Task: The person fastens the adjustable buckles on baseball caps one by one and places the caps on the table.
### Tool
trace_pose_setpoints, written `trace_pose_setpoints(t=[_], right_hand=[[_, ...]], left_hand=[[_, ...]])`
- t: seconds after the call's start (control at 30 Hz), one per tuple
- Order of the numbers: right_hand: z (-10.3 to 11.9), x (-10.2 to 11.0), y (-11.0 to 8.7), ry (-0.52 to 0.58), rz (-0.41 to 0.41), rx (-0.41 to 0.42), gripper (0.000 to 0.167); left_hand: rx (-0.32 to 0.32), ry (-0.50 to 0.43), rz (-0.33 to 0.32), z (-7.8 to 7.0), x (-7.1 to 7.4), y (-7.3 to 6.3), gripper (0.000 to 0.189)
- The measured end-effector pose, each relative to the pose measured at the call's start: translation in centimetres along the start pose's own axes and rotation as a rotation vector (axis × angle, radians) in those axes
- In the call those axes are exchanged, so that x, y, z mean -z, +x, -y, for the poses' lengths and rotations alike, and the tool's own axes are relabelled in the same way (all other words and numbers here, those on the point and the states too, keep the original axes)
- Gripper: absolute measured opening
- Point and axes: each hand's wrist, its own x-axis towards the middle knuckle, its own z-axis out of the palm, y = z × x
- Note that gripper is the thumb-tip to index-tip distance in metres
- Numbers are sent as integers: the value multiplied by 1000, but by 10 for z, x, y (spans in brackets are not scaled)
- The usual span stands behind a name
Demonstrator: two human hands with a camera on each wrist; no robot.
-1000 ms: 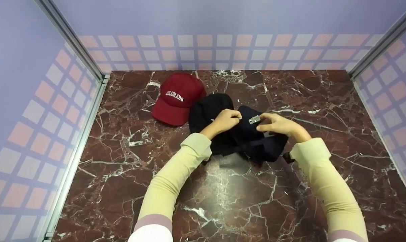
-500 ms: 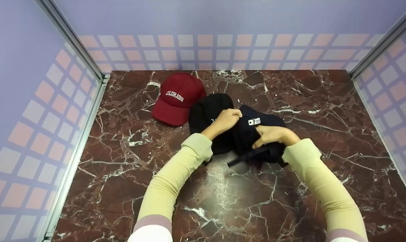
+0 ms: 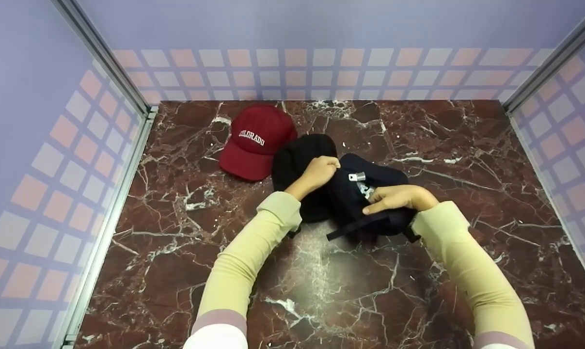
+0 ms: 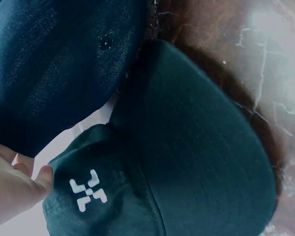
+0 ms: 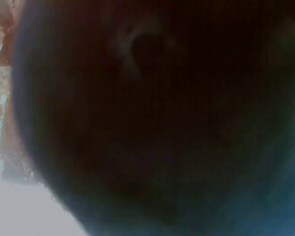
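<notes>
A navy cap (image 3: 345, 194) is bunched up between both hands, its back toward me. My left hand (image 3: 320, 170) pinches its left edge; in the left wrist view, thumb and fingers of that left hand (image 4: 14, 184) meet at the rim of the navy cap (image 4: 64, 73). A silvery metal buckle (image 3: 356, 177) and a white label (image 3: 366, 190) show at the opening. My right hand (image 3: 396, 198) grips the cap's right side, thumb outside, fingertips partly hidden. The loose strap (image 3: 353, 228) hangs below. Dark fabric (image 5: 157, 137) fills the right wrist view, blurred.
Under the left hand lies a black cap (image 3: 302, 155) with a white emblem, its brim (image 4: 201, 147) toward me. A red cap (image 3: 260, 138) lettered COLORADO touches it at the back left. Brown marble-patterned tabletop (image 3: 176, 271) runs between tiled panels (image 3: 311, 72).
My right hand has left the metal buckle and moved down onto the cap's right side. The strap's end now hangs loose. The left hand has shifted slightly left, and the opening has widened.
</notes>
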Motion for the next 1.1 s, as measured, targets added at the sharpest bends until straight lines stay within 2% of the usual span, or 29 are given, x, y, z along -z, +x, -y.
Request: trace_pose_setpoints(t=[0.2, 0.3, 0.4, 0.53, 0.67, 0.77, 0.9, 1.0, 1.1], right_hand=[[-5, 4, -8, 99, 7, -44, 38], [-7, 8, -16, 179, 2, -25, 38], [-11, 13, -23, 225, 28, 63, 40], [-17, 17, -30, 201, 87, 230, 45], [-19, 20, -33, 200, 113, 297, 36], [-20, 22, -34, 229, 95, 322, 29], [-22, 23, -36, 294, 53, 394, 30], [-22, 23, -37, 386, 45, 425, 22], [-22, 23, -38, 464, 44, 435, 25]], left_hand=[[-1, -22, -2, 7, 2, -1, 19], [0, -33, -7, 9, 3, -2, 20], [2, -41, -15, 11, 4, -2, 20], [-6, -60, -18, 13, 5, -3, 16], [-22, -114, -9, 15, 6, -4, 13], [-30, -181, 23, 16, 7, -5, 16], [-40, -245, 97, 14, 9, -7, 20], [-50, -240, 150, 12, 10, -8, 19], [-57, -203, 192, 10, 11, -8, 18]])
